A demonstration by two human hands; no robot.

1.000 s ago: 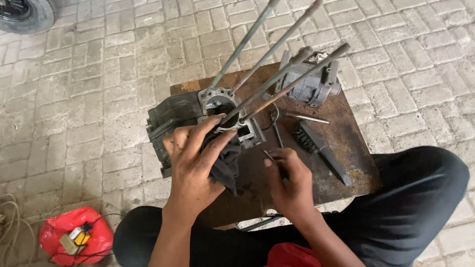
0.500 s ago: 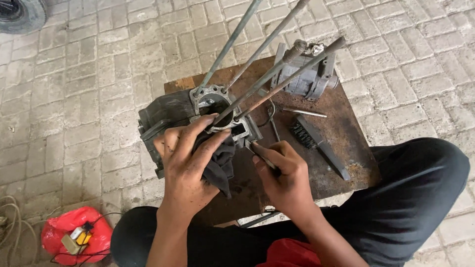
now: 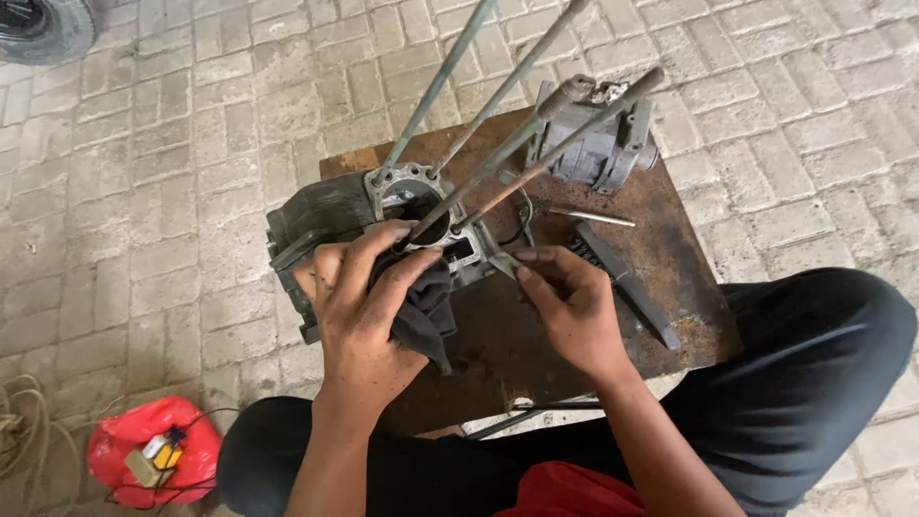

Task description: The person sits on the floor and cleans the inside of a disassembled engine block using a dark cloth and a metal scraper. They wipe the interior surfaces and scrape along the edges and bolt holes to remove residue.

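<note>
I see the left hand (image 3: 369, 311) pressed down on a dark rag (image 3: 421, 306), fingers curled around it, holding it against the engine crankcase (image 3: 325, 230). The crankcase sits on the left part of the rusty metal table (image 3: 670, 278), with four long studs (image 3: 498, 86) rising from its cylinder opening toward the camera. My right hand (image 3: 570, 306) is closed in a pinch on a small thin tool (image 3: 498, 260), maybe a scraper blade, hard to tell, its tip touching the crankcase's gasket face just beside the rag. A grey engine part (image 3: 598, 144) stands at the table's far edge, a dark file-like tool (image 3: 627, 282) lies right of the right hand. A red plastic bag (image 3: 153, 455) is on the brick floor (image 3: 144, 144), lower left.
</note>
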